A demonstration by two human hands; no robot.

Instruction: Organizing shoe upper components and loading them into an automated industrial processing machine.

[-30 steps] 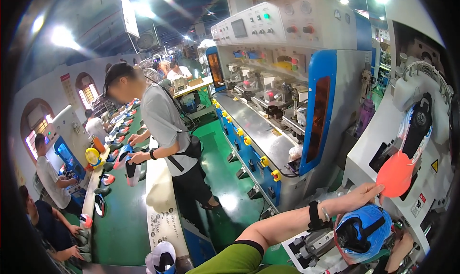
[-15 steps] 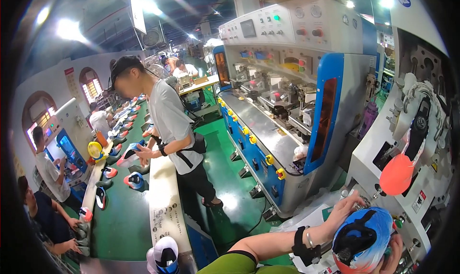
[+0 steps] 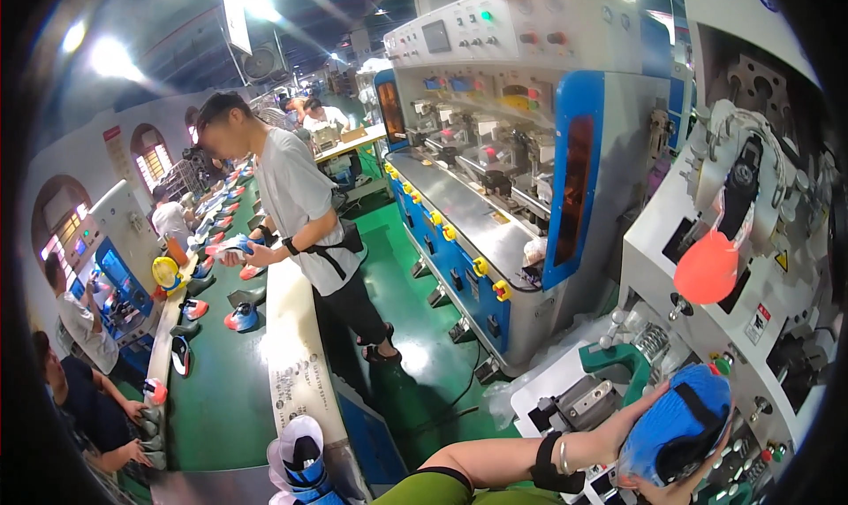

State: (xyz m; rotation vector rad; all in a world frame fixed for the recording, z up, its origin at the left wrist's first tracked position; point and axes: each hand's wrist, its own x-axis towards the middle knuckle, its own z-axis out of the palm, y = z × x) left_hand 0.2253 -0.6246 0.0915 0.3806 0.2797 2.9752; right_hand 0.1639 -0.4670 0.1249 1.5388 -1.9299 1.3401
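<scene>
The blue knit shoe upper [image 3: 676,425] with black trim sits low at the white machine [image 3: 671,240], gripped between both hands: left hand [image 3: 632,417] clasps its near side, right hand [image 3: 680,487] cups it beneath.

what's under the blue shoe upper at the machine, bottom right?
The blue shoe upper is gripped by the left hand over the white machine. Buttons and grey metal fixtures show around it; whatever sits directly beneath is covered.
</scene>
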